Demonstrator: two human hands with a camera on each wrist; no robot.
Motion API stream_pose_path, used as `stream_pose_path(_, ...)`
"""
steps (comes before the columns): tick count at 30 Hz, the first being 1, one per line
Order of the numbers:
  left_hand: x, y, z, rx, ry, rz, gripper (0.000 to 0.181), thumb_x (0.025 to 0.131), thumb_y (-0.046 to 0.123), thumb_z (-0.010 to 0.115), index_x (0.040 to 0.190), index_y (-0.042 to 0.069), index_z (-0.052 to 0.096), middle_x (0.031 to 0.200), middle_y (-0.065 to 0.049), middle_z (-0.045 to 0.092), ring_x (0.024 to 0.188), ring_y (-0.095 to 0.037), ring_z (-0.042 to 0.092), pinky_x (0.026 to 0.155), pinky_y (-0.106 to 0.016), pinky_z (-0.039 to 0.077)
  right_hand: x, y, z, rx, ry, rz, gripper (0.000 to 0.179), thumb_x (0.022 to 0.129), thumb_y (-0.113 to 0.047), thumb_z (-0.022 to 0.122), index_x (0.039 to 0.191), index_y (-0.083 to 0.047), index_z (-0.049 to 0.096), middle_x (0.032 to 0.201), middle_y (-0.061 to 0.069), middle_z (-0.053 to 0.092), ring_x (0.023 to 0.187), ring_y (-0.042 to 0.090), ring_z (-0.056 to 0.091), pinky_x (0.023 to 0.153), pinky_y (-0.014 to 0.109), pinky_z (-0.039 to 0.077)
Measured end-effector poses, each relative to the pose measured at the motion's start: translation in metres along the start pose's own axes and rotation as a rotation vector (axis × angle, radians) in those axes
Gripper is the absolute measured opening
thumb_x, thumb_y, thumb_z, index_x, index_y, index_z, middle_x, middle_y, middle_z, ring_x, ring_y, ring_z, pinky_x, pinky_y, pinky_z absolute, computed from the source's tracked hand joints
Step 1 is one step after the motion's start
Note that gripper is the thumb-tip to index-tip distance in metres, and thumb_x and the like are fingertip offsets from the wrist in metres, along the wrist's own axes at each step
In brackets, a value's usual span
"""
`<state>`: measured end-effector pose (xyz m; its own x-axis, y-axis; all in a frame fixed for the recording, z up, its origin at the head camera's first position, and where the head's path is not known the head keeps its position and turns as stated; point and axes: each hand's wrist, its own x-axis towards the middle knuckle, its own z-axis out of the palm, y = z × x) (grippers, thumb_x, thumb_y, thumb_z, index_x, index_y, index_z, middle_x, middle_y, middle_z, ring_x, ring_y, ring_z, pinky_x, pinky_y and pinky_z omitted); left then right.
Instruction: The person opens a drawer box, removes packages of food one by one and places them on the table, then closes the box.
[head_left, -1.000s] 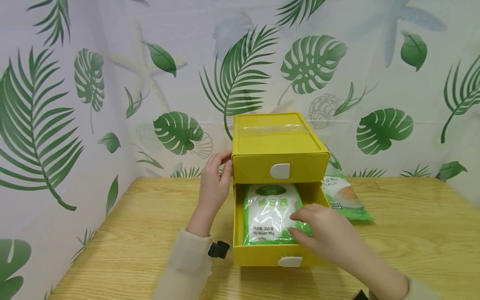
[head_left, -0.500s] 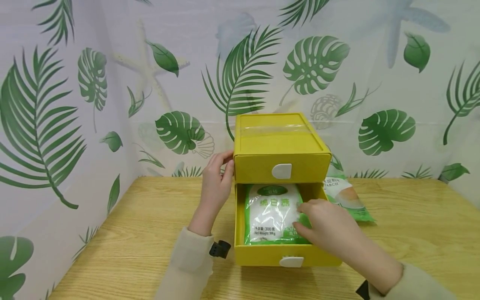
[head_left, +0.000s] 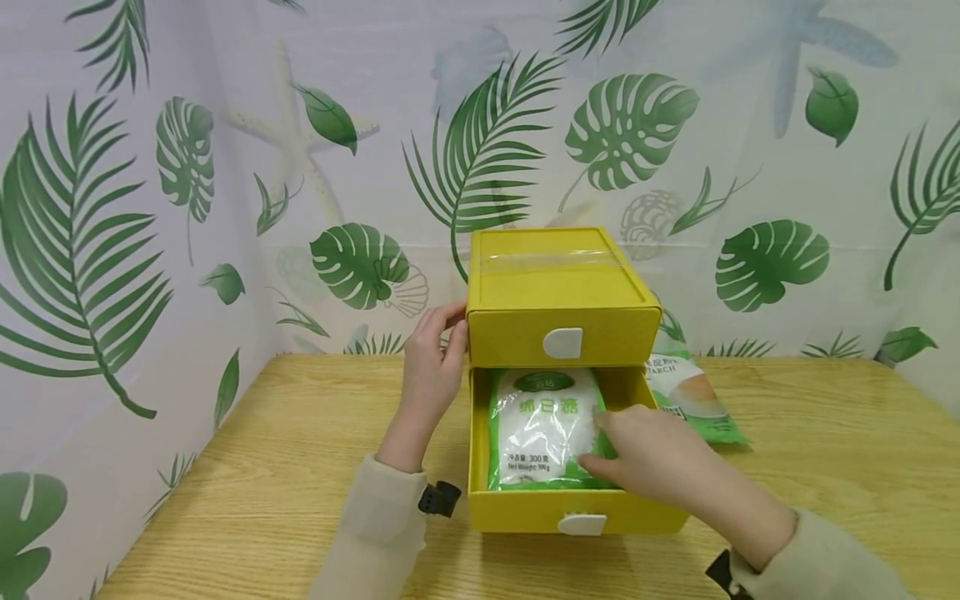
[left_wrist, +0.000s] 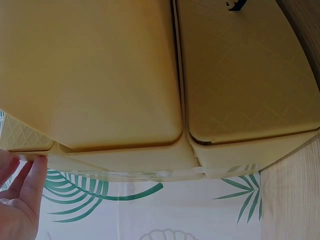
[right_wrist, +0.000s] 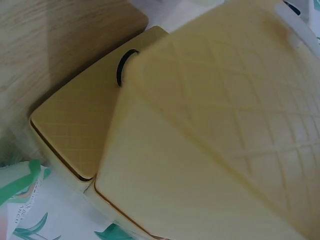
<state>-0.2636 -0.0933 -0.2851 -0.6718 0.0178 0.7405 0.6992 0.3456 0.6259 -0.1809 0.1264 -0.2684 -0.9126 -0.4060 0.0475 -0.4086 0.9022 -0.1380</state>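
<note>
A yellow two-drawer box [head_left: 551,283] stands on the wooden table, its lower drawer [head_left: 517,512] pulled out and its upper drawer [head_left: 506,337] pushed in. Inside the lower drawer lies a green and white bag of sugar [head_left: 536,437], marked 300 g. My left hand [head_left: 432,367] rests against the box's left side; in the left wrist view that hand [left_wrist: 22,205] touches a yellow edge with its fingertips. My right hand [head_left: 660,454] reaches into the drawer and pinches the bag's right edge, thumb over the front, other fingertips hidden. The right wrist view does not show the right hand.
Behind the box on the right lies a green and white starch bag [head_left: 693,387]. White tabs [head_left: 562,342] stick out from both drawer fronts. A leaf-patterned backdrop [head_left: 360,125] rises behind the table [head_left: 300,467].
The right hand has shifted slightly right and into the drawer, its fingers now at the bag's right edge. The left hand, the box and the bag show no clear movement.
</note>
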Motion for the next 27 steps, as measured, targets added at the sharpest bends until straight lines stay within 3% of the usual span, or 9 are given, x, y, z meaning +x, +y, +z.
stream_pose_path(3,0.000,0.000,0.000,0.006,-0.001,-0.004,0.022,0.090,0.001,0.046,0.109,-0.006,0.054,0.102,-0.016,0.055,0.093,-0.024,0.054,0.065,-0.029,0.052,0.001,0.001,0.000,0.018,-0.007,-0.005,0.034,0.077,-0.033,0.066,0.090,-0.002,0.061,0.055,-0.003,0.041,0.049,0.011,0.038,0.043,0.025,0.030)
stream_pose_path(7,0.001,-0.001,-0.001,0.014,0.001,0.000,0.022,0.090,0.001,0.046,0.109,-0.007,0.054,0.101,-0.016,0.055,0.093,-0.024,0.054,0.064,-0.028,0.052,0.003,0.002,0.001,0.068,-0.018,-0.040,0.024,0.075,-0.030,0.068,0.077,-0.009,0.057,0.054,-0.004,0.039,0.049,0.010,0.037,0.044,0.025,0.032)
stream_pose_path(10,0.001,-0.001,0.000,0.017,0.003,0.009,0.022,0.090,0.000,0.047,0.109,-0.007,0.054,0.100,-0.016,0.055,0.092,-0.024,0.054,0.063,-0.027,0.052,0.005,0.004,0.001,0.125,-0.056,-0.068,0.025,0.075,-0.028,0.069,0.084,-0.005,0.061,0.061,-0.004,0.047,0.053,0.009,0.040,0.050,0.025,0.038)
stream_pose_path(14,0.001,0.000,0.000,0.022,0.001,0.018,0.022,0.090,0.001,0.047,0.109,-0.007,0.054,0.101,-0.016,0.055,0.093,-0.023,0.054,0.063,-0.024,0.051,0.007,0.006,0.002,0.176,-0.109,-0.070,0.048,0.075,-0.030,0.069,0.111,0.001,0.059,0.088,0.001,0.061,0.064,0.010,0.044,0.062,0.029,0.043)
stream_pose_path(16,0.001,-0.001,0.000,0.024,0.002,0.022,0.021,0.090,0.001,0.047,0.109,-0.006,0.055,0.101,-0.016,0.055,0.093,-0.023,0.054,0.063,-0.023,0.051,0.008,0.008,0.003,0.181,-0.111,-0.083,0.051,0.075,-0.032,0.069,0.113,0.000,0.058,0.099,0.005,0.061,0.067,0.011,0.045,0.063,0.029,0.043)
stream_pose_path(21,0.001,-0.002,0.000,0.032,0.009,0.033,0.021,0.090,0.000,0.047,0.108,-0.006,0.055,0.100,-0.016,0.056,0.093,-0.023,0.054,0.062,-0.023,0.051,0.011,0.012,0.006,0.221,-0.127,-0.124,0.051,0.076,-0.034,0.068,0.115,-0.003,0.056,0.104,0.006,0.060,0.070,0.011,0.045,0.063,0.029,0.041)
stream_pose_path(27,0.001,-0.002,0.000,0.040,0.010,0.039,0.021,0.089,0.000,0.047,0.108,-0.006,0.055,0.100,-0.016,0.056,0.093,-0.024,0.054,0.061,-0.024,0.051,0.012,0.013,0.009,0.298,-0.153,-0.132,0.047,0.076,-0.029,0.069,0.115,-0.009,0.054,0.103,0.005,0.059,0.080,0.013,0.050,0.072,0.034,0.045)
